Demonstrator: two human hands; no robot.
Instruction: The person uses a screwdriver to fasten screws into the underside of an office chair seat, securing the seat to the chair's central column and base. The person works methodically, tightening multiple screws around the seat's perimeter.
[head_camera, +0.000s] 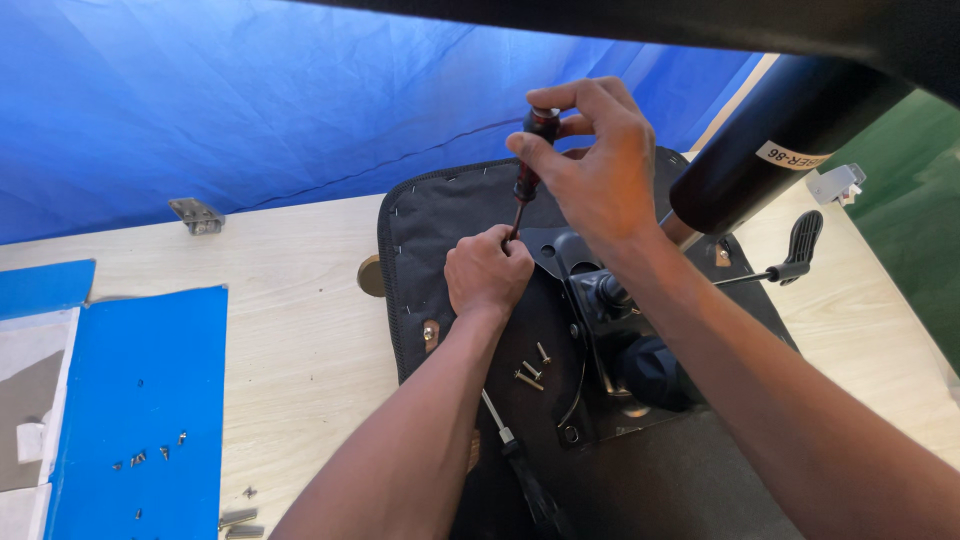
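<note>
1. The right hand (590, 160) pinches the dark handle top of a screwdriver (527, 180) between thumb and fingers, holding it upright.
2. The left hand (487, 272) is closed around the shaft's tip, steadying it on the metal plate (560, 255).
3. The driver looks light and stiff; the grooved handle seems the best hold.
4. The plate sits on an upturned black seat (440, 230), which looks heavy and padded.
5. Loose screws (530, 372) lie just below the left hand; a second screwdriver (520, 470) rests nearer the person.
</note>
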